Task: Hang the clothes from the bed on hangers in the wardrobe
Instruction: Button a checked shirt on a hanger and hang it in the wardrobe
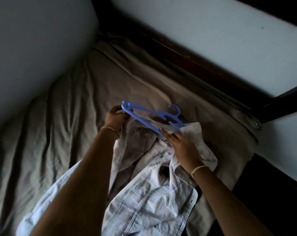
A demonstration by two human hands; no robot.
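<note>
The blue hanger sits at the top of the pale shirt. The left grip pinches the hanger's end above the shirt. The right grip pinches shirt cloth by the hanger's other end. Under the shirt is the bed.

The bed wears a grey-brown sheet, and one thing lies directly on it: a pale checked shirt, unbuttoned and crumpled, its collar end farthest from the viewer. Left of the shirt the sheet is gathered into long, deep creases. Beyond the shirt it lies smoother. Right of the shirt the sheet ends at the mattress edge, where a black-and-white striped strip runs along it – perhaps piping, the dim light leaves it unclear – against a dark wooden frame.
</note>
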